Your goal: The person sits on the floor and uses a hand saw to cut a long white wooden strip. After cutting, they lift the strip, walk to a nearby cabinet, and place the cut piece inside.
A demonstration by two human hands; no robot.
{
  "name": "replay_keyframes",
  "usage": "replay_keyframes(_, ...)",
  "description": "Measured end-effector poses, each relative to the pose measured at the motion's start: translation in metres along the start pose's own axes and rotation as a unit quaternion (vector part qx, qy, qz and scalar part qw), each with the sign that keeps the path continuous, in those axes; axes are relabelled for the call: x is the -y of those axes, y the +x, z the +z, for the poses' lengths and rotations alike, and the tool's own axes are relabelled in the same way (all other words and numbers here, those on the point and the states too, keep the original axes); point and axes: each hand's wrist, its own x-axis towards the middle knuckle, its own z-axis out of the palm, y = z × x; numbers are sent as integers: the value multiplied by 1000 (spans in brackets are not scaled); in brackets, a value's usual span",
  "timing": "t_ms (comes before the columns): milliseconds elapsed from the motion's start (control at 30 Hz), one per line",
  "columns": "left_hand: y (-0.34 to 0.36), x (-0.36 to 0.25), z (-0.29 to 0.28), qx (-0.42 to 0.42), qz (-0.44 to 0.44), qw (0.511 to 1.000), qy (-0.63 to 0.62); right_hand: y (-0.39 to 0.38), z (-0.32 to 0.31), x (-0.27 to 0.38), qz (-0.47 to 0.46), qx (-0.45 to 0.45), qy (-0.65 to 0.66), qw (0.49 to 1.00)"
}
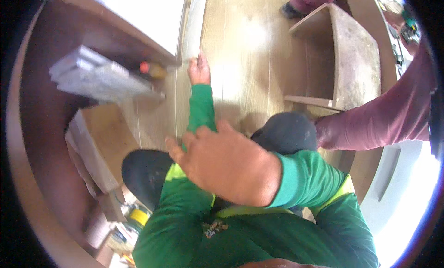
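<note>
My left arm, in a green sleeve, reaches forward to the edge of a white panel (138,11). The fingers of my left hand (200,73) are closed there. A thin piece shows at their tips, too small to name. Just left of that hand is a blurred handle-shaped thing (155,70), red at one end and yellowish along its body. My right hand (226,166) crosses over my left forearm, back upward. Its fingers are apart, with nothing visible in them; whether they touch the sleeve, I cannot tell.
Grey-white boards (101,78) lean inside the brown cabinet (44,111) at left. Below them stands a wooden box (104,143). An overturned wooden box (356,60) rests at right on the plank floor (236,51). Another person's maroon trouser leg (379,115) extends beside it.
</note>
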Motion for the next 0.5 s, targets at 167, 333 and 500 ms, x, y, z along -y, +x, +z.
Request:
replay_keyframes(167,19,-21,1,-40,2,983,-182,0,7,-4,-9,-111,18,994)
replay_keyframes(333,14,8,26,-46,-21,990,-135,-6,8,-11,23,-98,37,994)
replay_keyframes(500,76,-50,15,-95,-56,984,-140,-5,7,1,-32,-98,49,993)
